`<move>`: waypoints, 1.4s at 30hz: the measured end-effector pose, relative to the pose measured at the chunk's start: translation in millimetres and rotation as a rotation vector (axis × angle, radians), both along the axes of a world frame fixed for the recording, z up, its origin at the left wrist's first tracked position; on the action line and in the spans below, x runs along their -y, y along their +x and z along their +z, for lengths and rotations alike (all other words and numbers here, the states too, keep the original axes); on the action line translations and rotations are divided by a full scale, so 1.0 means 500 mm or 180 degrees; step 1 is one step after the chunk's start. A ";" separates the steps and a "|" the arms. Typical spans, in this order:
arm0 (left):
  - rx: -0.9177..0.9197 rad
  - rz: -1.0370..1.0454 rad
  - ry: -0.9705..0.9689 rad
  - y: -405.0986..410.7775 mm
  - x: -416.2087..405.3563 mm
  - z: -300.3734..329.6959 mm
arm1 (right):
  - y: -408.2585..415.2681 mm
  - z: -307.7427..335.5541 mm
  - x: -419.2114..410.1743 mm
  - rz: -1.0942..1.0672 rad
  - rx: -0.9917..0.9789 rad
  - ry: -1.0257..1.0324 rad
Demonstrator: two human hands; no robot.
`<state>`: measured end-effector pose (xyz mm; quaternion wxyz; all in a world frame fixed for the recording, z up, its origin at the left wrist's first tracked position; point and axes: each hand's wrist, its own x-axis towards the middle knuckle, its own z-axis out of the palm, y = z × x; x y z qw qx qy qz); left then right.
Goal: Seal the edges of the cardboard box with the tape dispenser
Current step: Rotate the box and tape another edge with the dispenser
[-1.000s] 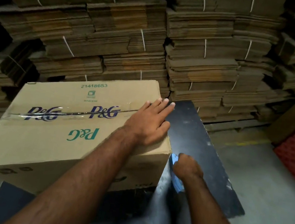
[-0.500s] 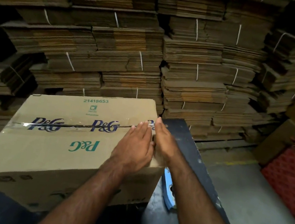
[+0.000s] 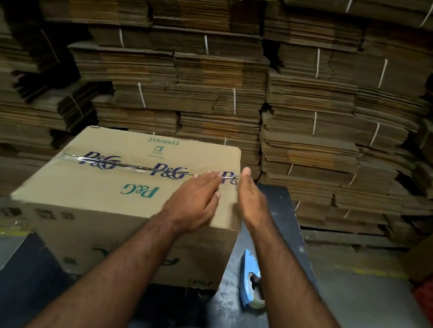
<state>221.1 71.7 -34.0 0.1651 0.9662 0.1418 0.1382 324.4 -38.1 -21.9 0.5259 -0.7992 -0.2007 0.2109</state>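
Dim light, dark warped edges

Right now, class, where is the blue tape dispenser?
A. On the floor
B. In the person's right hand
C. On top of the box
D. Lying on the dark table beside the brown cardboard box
D: the blue tape dispenser lies on the dark table, right of the brown cardboard box, with neither hand touching it.

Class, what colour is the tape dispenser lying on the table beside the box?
Light blue; the tape dispenser shows in the head view.

both arms extended forward, left grip (image 3: 193, 203) flat, fingers straight, right grip (image 3: 251, 198) edge-on, fingers straight
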 end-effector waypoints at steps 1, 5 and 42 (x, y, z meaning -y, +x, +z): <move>0.0060 0.0082 -0.0037 -0.015 -0.002 0.004 | -0.007 0.002 0.000 0.0119 0.0215 0.0016; 0.0172 0.0536 -0.0138 -0.093 -0.037 0.023 | -0.050 0.011 -0.033 0.0452 0.1150 -0.0124; -0.0413 0.1413 -0.3506 -0.390 -0.581 -0.032 | -0.380 -0.038 -0.508 0.1552 0.2757 -0.1332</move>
